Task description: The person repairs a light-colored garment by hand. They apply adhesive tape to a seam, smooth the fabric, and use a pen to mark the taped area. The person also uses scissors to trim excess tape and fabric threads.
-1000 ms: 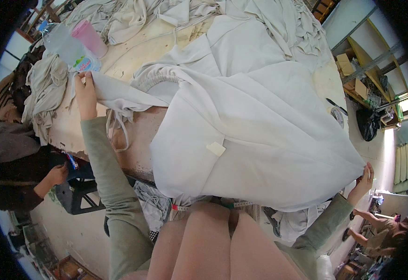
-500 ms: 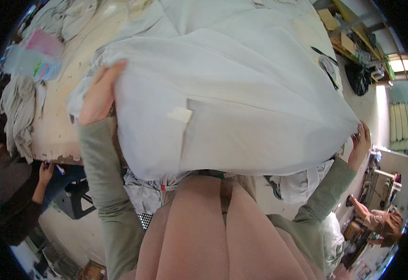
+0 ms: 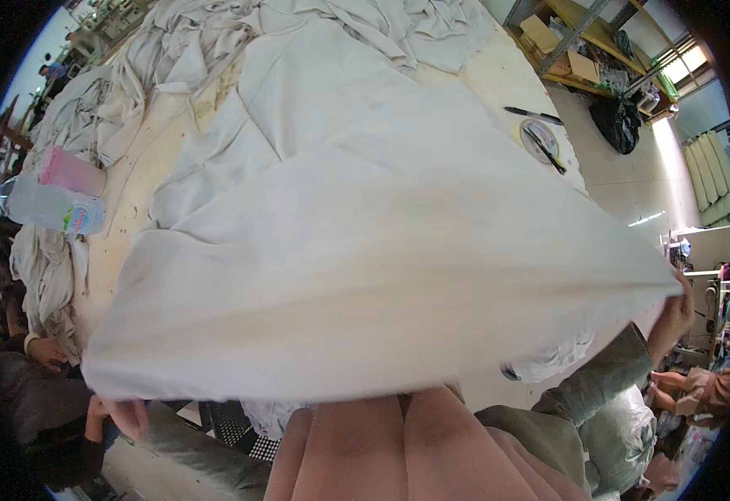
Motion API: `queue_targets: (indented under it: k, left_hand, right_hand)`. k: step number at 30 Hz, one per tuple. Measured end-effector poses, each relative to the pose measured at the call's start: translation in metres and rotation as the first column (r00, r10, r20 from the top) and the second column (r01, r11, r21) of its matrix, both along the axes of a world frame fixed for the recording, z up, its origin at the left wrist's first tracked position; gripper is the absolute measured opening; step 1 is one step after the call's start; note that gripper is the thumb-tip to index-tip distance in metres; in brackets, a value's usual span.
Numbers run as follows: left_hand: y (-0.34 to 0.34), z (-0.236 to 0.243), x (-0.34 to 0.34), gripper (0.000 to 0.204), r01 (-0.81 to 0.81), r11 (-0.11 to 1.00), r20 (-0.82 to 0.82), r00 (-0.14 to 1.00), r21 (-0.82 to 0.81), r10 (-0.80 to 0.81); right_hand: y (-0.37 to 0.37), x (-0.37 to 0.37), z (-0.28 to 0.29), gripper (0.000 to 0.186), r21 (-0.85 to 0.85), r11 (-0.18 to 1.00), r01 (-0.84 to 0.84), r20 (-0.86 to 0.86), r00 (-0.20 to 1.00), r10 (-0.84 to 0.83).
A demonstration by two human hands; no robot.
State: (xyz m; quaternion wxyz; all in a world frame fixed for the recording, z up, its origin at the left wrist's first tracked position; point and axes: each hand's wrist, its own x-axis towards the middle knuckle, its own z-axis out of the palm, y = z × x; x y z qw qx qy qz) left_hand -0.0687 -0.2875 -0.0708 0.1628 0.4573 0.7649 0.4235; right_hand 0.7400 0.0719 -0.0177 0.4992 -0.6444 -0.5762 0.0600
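A large off-white cloth garment [image 3: 365,275] spreads in a broad sheet across the lower middle, its near edge blurred by motion and lying above my lap. My left hand [image 3: 127,413] grips its lower left corner, fingers largely hidden beneath the cloth. My right hand [image 3: 672,311] pinches the right-hand corner and pulls it out taut. More wrinkled pale fabric [image 3: 398,25] lies piled behind it on the light wooden table [image 3: 135,213]. Black scissors [image 3: 549,150] rest on a roll of tape by a black pen [image 3: 528,113].
A plastic bottle [image 3: 48,204] and pink cup [image 3: 73,171] stand at the table's left. A co-worker's hand [image 3: 43,351] is at the far left. Shelves with cardboard [image 3: 582,67], a black bag [image 3: 620,121] and another person [image 3: 699,392] are at right; stuffed sacks [image 3: 615,451] sit low right.
My left hand has moved from upper left down toward the lower left, bringing the garment's edge with it; the garment now covers a wider area, its gathered band and label out of sight.
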Motion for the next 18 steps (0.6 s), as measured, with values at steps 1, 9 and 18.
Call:
queue_targets:
  k: [1,9,18]
  left_hand:
    - [-0.019,0.002,0.007,0.047,-0.135,0.991,0.141,0.981,-0.025,0.137]
    - [-0.057,0.063,0.053,0.037,-0.409,0.907,0.07,0.912,0.102,0.404]
    - [0.072,-0.025,0.023,0.033,-0.529,0.842,0.381,0.803,0.103,0.458]
  right_hand:
    - [-0.006,-0.003,0.008,0.026,0.059,0.986,0.157,-0.201,0.969,-0.142]
    - [0.057,-0.077,0.055,0.028,0.421,0.907,-0.017,-0.018,0.999,0.027]
    - [0.18,-0.333,-0.073,0.027,-0.436,0.83,-0.347,0.437,0.725,0.532]
